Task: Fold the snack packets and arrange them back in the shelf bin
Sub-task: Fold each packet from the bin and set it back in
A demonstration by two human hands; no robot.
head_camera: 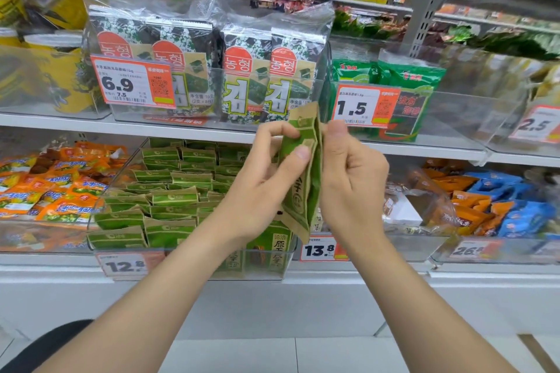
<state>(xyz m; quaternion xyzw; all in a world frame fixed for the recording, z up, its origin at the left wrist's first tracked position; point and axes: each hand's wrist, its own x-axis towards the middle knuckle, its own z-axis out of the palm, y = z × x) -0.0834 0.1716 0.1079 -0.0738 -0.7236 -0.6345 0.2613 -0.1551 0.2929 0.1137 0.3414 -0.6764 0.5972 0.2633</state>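
Mid-fold, by the look of it: one green-and-tan packet (304, 200) held upright in the air in front of the shelves, just above the right front corner of the clear bin (188, 265). Gripped on its left side by the left hand (266, 182), thumb pressed flat across the front face and fingers curled behind. Pinched along its right edge by the right hand (354, 182), thumb and forefinger closed near the top and the remaining fingers curled in. To fold well from here, bring the two long edges together squarely before pressing, so that the crease runs straight from top to bottom. Slide the left thumb down the face to flatten the fold rather than squeezing at one spot. Press lightly, since hard pressure would probably crush whatever is inside. Hold the top corner pinched until the crease is set, as stiff wrapping like this probably springs open. Match the width of the folded packets (174, 198) lying in rows in the bin. Then lower it beside them, same face forward. Hard to tell how much room remains at the front right of the bin, hidden behind the left forearm.
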